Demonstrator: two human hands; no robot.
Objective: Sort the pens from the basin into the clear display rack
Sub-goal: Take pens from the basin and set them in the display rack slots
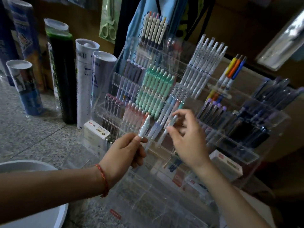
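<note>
left hand point(125, 150) pinches a white pen point(144, 127); right hand point(185, 142) pinches a pale pen point(171, 124); both shafts tilt up-right against the clear display rack point(118, 78); right hand looks nearer a slot

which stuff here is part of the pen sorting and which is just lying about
Part of the job: left hand gripping a white pen; right hand pinching a pale pen; clear display rack; basin.

Lying about: tall tubes; packaged scissors; white box beside the rack.
</note>
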